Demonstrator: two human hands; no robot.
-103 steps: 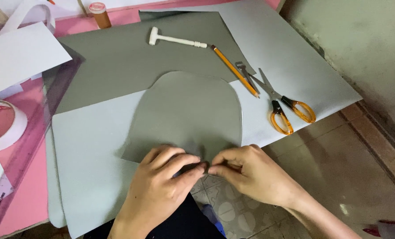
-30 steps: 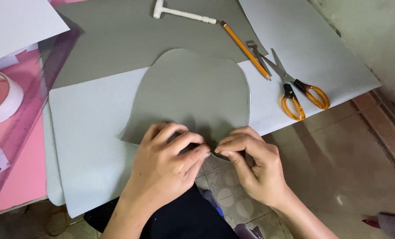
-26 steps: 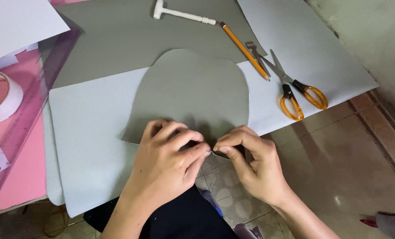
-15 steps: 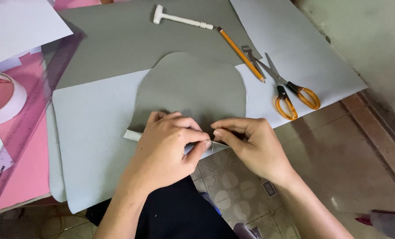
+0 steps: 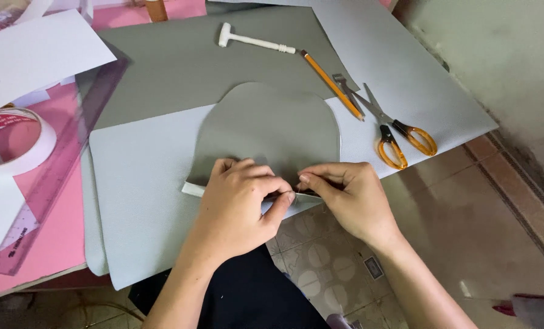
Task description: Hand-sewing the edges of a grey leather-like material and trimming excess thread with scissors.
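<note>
My left hand (image 5: 241, 204) and right hand (image 5: 348, 198) meet fingertip to fingertip at the near straight edge of the dome-shaped grey piece (image 5: 272, 125), both pinched narrow on that edge, which looks turned up into a pale fold. I judge I'm creasing this hem; next calls for sliding the pinch along while keeping the fold even. The piece lies on a pale grey sheet (image 5: 138, 183) over the desk (image 5: 52, 244). Beyond lie orange-handled scissors (image 5: 394, 131), a pencil (image 5: 332, 84) and a small white hammer (image 5: 254, 41).
</note>
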